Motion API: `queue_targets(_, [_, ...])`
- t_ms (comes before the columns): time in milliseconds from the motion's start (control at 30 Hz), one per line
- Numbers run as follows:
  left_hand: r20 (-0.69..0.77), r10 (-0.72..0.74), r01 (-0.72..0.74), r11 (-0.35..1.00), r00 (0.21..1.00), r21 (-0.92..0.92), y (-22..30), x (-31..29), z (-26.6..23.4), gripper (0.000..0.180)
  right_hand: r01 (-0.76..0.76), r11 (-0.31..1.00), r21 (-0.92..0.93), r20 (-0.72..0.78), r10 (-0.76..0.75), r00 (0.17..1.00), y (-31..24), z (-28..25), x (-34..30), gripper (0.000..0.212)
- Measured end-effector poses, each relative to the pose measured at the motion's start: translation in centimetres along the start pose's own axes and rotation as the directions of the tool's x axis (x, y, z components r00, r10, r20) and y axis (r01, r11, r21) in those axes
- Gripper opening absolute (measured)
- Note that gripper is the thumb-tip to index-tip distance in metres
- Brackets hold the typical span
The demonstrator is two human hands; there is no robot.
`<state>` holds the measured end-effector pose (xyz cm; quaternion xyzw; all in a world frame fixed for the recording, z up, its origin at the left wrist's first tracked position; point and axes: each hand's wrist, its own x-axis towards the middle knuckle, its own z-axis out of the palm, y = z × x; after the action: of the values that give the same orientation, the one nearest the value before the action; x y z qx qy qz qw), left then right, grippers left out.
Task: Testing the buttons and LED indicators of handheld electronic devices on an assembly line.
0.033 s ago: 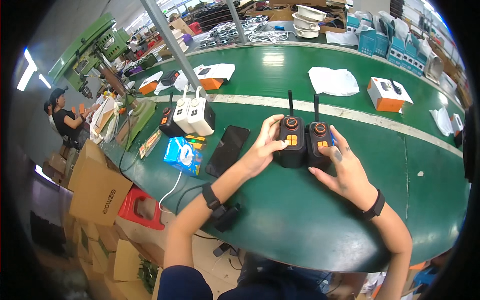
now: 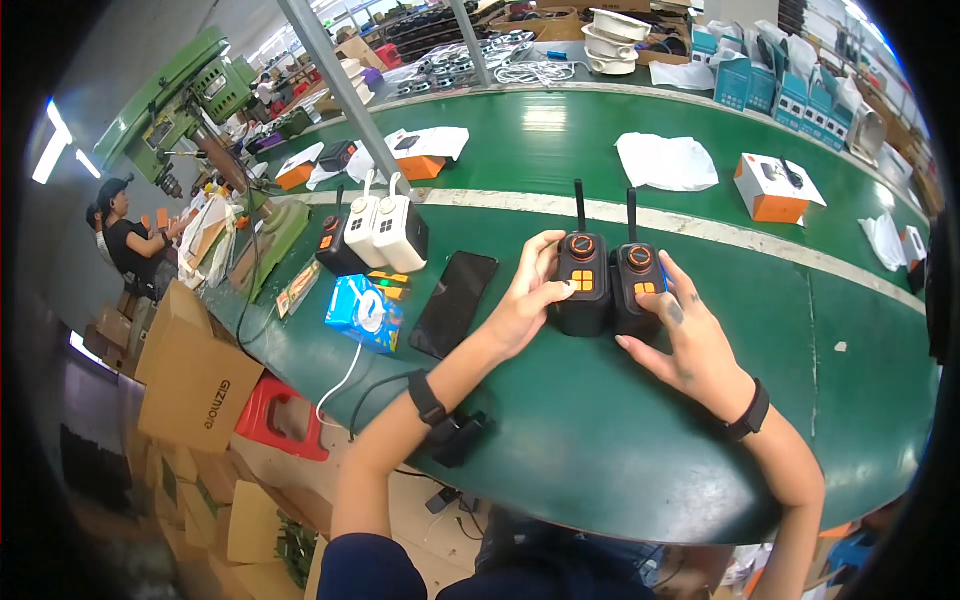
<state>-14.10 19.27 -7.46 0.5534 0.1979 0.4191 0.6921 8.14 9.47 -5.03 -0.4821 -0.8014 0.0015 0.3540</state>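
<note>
Two black box-shaped devices that look like portable speakers stand side by side on the green table. Each has an orange-ringed knob, orange buttons and a thin upright strap or antenna. My left hand wraps around the left black speaker, its thumb on the orange buttons. At the right black speaker, my right hand has an index finger on the buttons and other fingers along the right side. The right thumb sticks out in front, apart from the casing. A black phone lies left of my left hand.
Two white speakers and another black one stand at the left, behind a blue box. A white cable runs off the table edge. Beyond a pale strip lie a white-orange box and white bags. A green drill press stands far left.
</note>
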Motion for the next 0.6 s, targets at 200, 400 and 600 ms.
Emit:
queue_targets(200, [0.005,0.08,-0.08,0.988,0.997,0.129,0.2,0.3,0.5,0.06,-0.052,0.998,0.022,0.016,0.052,0.999,-0.4,-0.2,-0.1,0.046])
queue_targets(400, [0.003,0.049,-0.049,0.987,0.999,0.156,0.6,-0.9,1.1,0.058,-0.121,0.986,0.112,0.03,0.118,0.993,-1.0,-0.3,0.1,0.044])
queue_targets(600, [0.024,0.017,-0.02,0.991,1.0,0.13,0.6,-0.9,1.0,0.061,-0.124,0.984,0.13,0.034,0.12,0.992,-1.1,-0.7,0.1,0.044])
